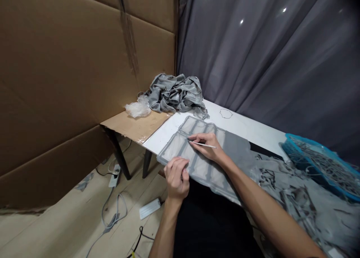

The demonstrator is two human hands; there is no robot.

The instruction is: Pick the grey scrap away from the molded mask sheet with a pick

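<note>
A grey fabric panel [201,169] with paler rectangular sections and darker bands lies over the near edge of the white table. My left hand [177,175] is closed at its near left edge, fingers curled over the border. My right hand [207,144] rests above the panel's upper left part and pinches a thin white stick [209,146], slim as a pen. The stick's tip points left, close to a dark band between sections; whether it touches the fabric I cannot tell.
Crumpled grey fabric [177,93] and a clear plastic bag [138,107] lie at the back. A thin cord loop [226,113] is on the white table [250,125]. To the right stand a blue basket [309,141] of grey strips and fabric scraps [300,198]. Cables [116,216] cross the floor.
</note>
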